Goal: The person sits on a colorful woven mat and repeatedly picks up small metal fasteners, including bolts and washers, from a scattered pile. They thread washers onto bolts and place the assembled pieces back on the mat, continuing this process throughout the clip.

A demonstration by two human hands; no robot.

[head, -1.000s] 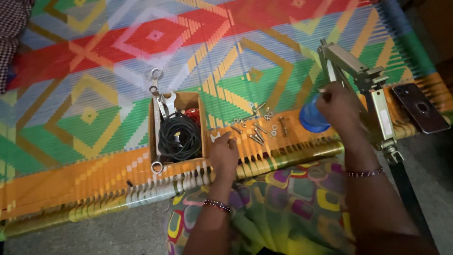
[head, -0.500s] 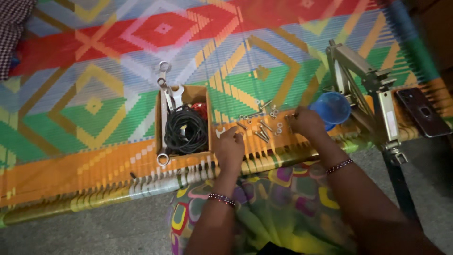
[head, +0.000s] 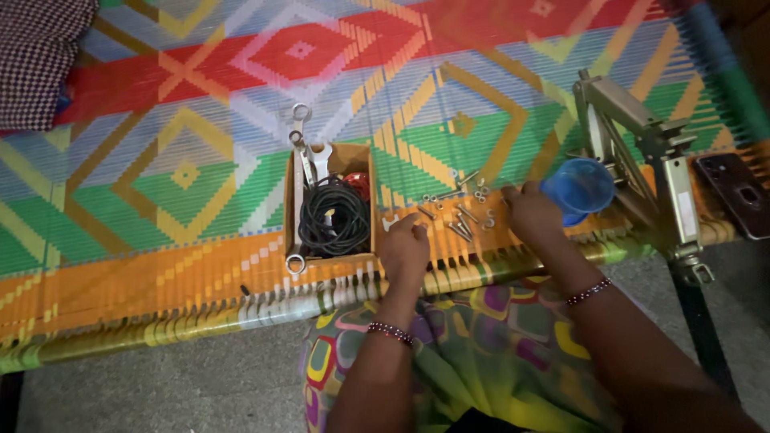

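Note:
My left hand (head: 405, 250) rests with curled fingers on the orange edge of the woven cot (head: 200, 273), just right of a cardboard box (head: 353, 156). A small pale metal piece (head: 391, 224) lies at its fingertips. My right hand (head: 529, 215) is lowered over the right end of several loose bolts, nuts and washers (head: 459, 215), fingers bent down among them. Whether it pinches one is hidden. A blue plastic cup (head: 579, 188) stands tilted right beside that hand.
The box holds a coil of black cable (head: 333, 223), something red and long spanners (head: 303, 160) sticking out. A grey metal scissor jack (head: 642, 152) stands at the right, with a dark phone (head: 738, 192) beyond it. Checked cloth (head: 40, 56) lies at the top left.
My right hand has come down from the jack and cup to the bolts. The cup now sits uncovered beside it. My left hand has barely moved. The view has shifted left.

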